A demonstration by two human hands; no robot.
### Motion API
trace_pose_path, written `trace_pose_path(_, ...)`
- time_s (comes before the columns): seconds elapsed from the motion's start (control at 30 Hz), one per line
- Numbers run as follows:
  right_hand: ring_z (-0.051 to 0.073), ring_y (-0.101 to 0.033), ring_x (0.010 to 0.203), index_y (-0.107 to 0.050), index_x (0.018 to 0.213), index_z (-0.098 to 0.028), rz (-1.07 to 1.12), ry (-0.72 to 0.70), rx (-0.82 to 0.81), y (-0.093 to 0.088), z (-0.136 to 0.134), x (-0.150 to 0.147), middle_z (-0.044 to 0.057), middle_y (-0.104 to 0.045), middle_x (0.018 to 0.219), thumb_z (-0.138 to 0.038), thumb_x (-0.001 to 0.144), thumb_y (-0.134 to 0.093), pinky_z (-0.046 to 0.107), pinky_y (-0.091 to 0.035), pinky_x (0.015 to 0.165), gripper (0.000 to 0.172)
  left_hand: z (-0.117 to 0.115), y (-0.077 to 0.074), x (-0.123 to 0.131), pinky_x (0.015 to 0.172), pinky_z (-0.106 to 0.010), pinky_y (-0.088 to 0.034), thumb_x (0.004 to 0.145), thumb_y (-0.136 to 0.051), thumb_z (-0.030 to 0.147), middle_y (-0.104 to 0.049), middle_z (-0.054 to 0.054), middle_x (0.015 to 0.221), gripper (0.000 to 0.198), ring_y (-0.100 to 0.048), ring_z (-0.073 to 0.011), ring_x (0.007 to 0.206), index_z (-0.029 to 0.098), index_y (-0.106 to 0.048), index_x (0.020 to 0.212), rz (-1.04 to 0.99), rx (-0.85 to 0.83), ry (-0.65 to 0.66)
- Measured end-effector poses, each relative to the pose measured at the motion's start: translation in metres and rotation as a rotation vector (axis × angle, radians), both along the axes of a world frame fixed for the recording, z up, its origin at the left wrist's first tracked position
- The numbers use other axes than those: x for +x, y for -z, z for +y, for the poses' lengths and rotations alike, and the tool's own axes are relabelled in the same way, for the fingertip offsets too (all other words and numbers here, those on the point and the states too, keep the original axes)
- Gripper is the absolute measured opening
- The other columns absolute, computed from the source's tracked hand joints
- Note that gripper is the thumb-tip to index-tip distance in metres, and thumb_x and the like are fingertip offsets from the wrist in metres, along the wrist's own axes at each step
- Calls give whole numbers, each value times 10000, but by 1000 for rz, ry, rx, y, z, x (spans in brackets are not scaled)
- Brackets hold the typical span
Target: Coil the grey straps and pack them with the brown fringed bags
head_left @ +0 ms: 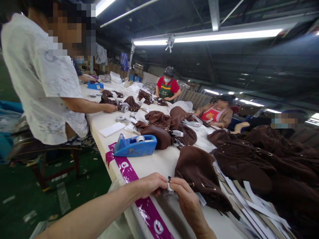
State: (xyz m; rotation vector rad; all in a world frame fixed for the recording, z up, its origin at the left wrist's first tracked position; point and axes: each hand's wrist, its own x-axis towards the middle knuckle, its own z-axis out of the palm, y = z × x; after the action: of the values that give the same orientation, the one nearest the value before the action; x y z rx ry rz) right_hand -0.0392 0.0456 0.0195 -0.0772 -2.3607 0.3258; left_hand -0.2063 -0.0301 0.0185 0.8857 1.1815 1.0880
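Observation:
My left hand (152,185) and my right hand (184,196) meet above the near edge of the table, fingers pinched together. Between their fingertips is a small white piece (170,188), which looks like paper or tape. A small dark bit shows just above it, too small to name. Right behind my right hand lies a dark brown drawstring bag (191,166) with gold-coloured eyelets. Whether the held piece is joined to this bag is hidden by my fingers.
A blue tape dispenser (136,146) stands ahead, near purple printed tape (127,171) along the table edge. White and grey strips (251,202) and piled brown bags (281,149) lie right. A co-worker in a white shirt (47,79) stands left; others work farther along.

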Motion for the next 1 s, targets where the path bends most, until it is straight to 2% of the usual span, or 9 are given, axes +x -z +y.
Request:
trace_pose_path(0.13, 190, -624, 1014, -650, 1017, -226, 52, 40, 138, 8, 4, 6, 85, -666, 1032, -114, 928, -456, 296, -543, 852, 241, 3, 0, -2, 436, -242, -258, 517, -552, 331, -431, 50, 443, 162, -378, -97, 405, 174, -522, 543, 7, -33, 17)
trace_pose_path(0.27, 243, -599, 1061, -689, 1014, -269, -5, 210, 309, 7, 4, 12, 81, -674, 1075, -94, 913, -431, 416, -512, 890, 328, 4, -2, 2, 434, -244, -220, 553, -574, 311, -402, 65, 408, 147, -332, -86, 376, 180, -509, 538, 59, -31, -7)
trace_pose_path(0.33, 265, -604, 1027, -694, 1046, -287, -60, 265, 306, 3, -2, 16, 85, -686, 1046, -126, 911, -439, 442, -502, 863, 330, 3, -3, 8, 437, -247, -188, 590, -568, 344, -382, 71, 406, 182, -304, -81, 378, 184, -495, 543, 94, -16, -47)
trace_pose_path(0.43, 251, -636, 920, -683, 1085, -260, -20, 368, -20, 0, -19, 25, 105, -690, 984, -241, 915, -461, 397, -523, 791, 280, -1, 1, 19, 461, -246, -165, 639, -541, 398, -337, 83, 437, 239, -265, -72, 419, 184, -472, 559, 155, 28, -132)
trace_pose_path(0.5, 220, -655, 750, -687, 953, -212, 41, 483, -497, 1, -33, 30, 98, -681, 846, -404, 906, -482, 329, -543, 624, 284, -4, 5, 27, 481, -244, -174, 664, -516, 437, -315, 79, 471, 286, -260, -74, 461, 183, -449, 550, 215, 97, -207)
trace_pose_path(0.6, 189, -646, 609, -632, 770, -183, 88, 563, -1232, 1, -51, 30, 68, -650, 742, -651, 772, -567, 259, -496, 449, 473, -8, 12, 38, 505, -243, -204, 700, -475, 484, -307, 64, 512, 341, -278, -87, 510, 187, -414, 544, 292, 212, -281)
trace_pose_path(0.67, 184, -655, 641, -639, 763, -166, 128, 535, -1485, -1, -58, 25, 73, -660, 781, -701, 659, -653, 254, -510, 474, 545, -9, 14, 43, 518, -242, -226, 717, -463, 496, -308, 57, 528, 354, -290, -95, 531, 192, -391, 549, 316, 261, -289)
trace_pose_path(0.83, 133, -591, 614, -675, 746, -147, 259, 441, -1517, -8, -61, 16, 8, -607, 685, -655, 510, -784, 212, -487, 484, 571, -12, 13, 50, 538, -237, -268, 753, -466, 502, -319, 52, 550, 366, -302, -102, 548, 192, -398, 570, 328, 321, -265)
trace_pose_path(1.0, 160, -603, 694, -692, 785, -148, 281, 434, -1509, -9, -62, 21, 18, -616, 711, -626, 580, -765, 215, -467, 507, 525, -16, 10, 54, 522, -233, -268, 763, -473, 519, -321, 57, 526, 377, -303, -99, 522, 188, -426, 587, 325, 327, -223)
